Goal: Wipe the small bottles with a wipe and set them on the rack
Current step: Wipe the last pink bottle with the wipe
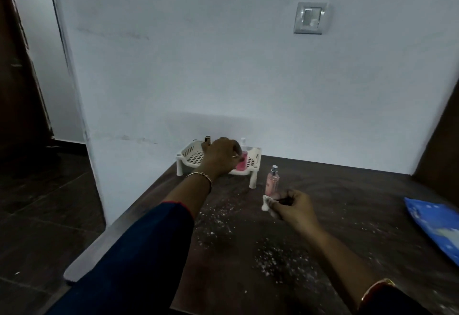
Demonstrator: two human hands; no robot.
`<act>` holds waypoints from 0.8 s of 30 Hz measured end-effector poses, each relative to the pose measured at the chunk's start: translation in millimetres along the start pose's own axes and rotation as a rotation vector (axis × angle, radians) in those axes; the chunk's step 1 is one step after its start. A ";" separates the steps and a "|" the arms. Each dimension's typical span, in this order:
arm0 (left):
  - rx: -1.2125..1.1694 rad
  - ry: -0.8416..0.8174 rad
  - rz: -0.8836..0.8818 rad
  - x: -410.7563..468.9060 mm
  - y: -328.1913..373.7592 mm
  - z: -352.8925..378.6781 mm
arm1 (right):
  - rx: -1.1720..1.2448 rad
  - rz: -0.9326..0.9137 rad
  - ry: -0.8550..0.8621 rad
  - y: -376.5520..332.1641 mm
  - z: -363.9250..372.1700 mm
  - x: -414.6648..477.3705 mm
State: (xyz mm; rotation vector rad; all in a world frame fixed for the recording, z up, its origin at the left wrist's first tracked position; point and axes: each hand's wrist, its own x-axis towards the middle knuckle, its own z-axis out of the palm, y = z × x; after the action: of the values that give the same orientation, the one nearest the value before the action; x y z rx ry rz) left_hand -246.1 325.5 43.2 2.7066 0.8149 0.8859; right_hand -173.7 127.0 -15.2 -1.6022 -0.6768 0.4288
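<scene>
A white slotted rack [190, 153] stands on the dark table by the wall. My left hand [219, 155] reaches over it and grips a pink bottle [241, 164] standing in the rack's right part. A small dark bottle with a gold cap [207, 140] pokes up behind that hand, and a white-capped bottle [243, 142] stands at the rack's back right. Another pink spray bottle [272, 181] stands upright on the table just right of the rack. My right hand [293, 206] rests near it and pinches a crumpled white wipe [266, 203].
A blue wipe packet [433, 222] lies at the table's right edge. White crumbs [273, 257] are scattered over the dark table [347, 203] in front of me. The wall runs close behind the rack, and the table's left edge drops to a dark tiled floor [44, 203].
</scene>
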 end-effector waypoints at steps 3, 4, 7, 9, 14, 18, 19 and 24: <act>-0.050 -0.134 0.094 3.8 31.3 13.7 | 0.018 -0.023 0.029 0.8 -13.9 -1.8; -0.064 -0.167 0.114 5.2 41.2 19.2 | 0.022 -0.024 0.040 1.4 -19.6 -2.1; -0.014 -0.193 0.099 6.6 63.1 32.6 | 0.030 -0.003 0.082 7.6 -35.9 2.5; -0.090 -0.228 0.061 8.5 68.8 44.4 | 0.037 0.015 0.110 12.8 -48.3 5.0; -0.164 -0.207 -0.006 8.0 73.1 58.6 | 0.135 0.033 0.141 20.9 -77.0 2.1; -0.246 -0.186 0.004 -1.7 89.0 50.3 | 0.216 0.050 0.207 21.4 -96.4 -4.1; -0.288 -0.198 0.023 -6.9 96.1 47.7 | 0.227 0.047 0.231 21.9 -101.9 -8.5; -0.543 -0.383 0.145 -49.8 141.5 36.8 | 0.142 -0.065 0.283 26.7 -133.7 -43.9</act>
State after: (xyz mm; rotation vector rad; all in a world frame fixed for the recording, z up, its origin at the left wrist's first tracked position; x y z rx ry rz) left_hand -194.8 180.0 35.1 2.3481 0.2521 0.4888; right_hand -117.9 -4.4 -26.3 -1.4660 -0.4709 0.1920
